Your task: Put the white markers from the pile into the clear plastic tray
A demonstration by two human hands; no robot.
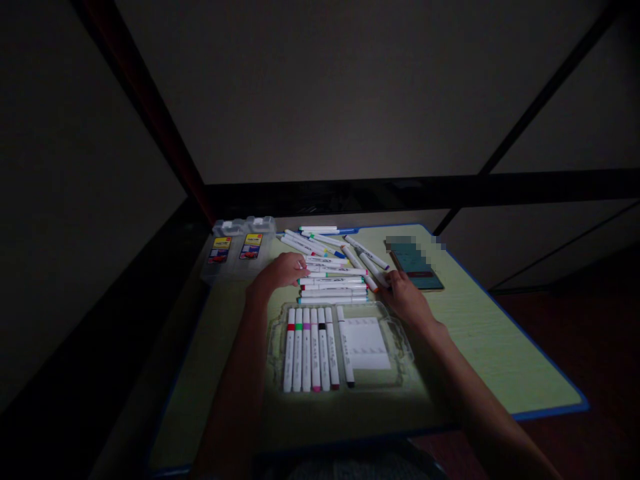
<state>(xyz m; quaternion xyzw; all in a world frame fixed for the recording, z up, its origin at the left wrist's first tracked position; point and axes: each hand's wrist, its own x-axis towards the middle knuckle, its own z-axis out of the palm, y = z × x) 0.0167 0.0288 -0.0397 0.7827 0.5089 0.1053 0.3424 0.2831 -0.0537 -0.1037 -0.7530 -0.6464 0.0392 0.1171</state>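
- Touching the left ends of several loose markers [333, 293], the left hand [287, 269] bends inward with its fingers curled close together; whether they pinch a marker cannot be told.
- At the right end of the same group is the right hand [407, 300], its fingers bent beside an orange-ended marker [361, 269]; their grip cannot be made out either.
- Between the two hands, the nearer loose markers lie crosswise in a row, just beyond a clear tray [274, 347]; farther ones lie at mixed angles, some overlapping.
- Inside the tray, six markers [307, 350] stand side by side lengthwise on the left, and a single marker [346, 350] lies slightly tilted beside white paper [370, 343].
- Left of the loose markers sits a clear case [260, 267] with two labels [220, 250].
- Beyond the right hand, a phone [420, 263] rests on the blue-edged table [490, 333].
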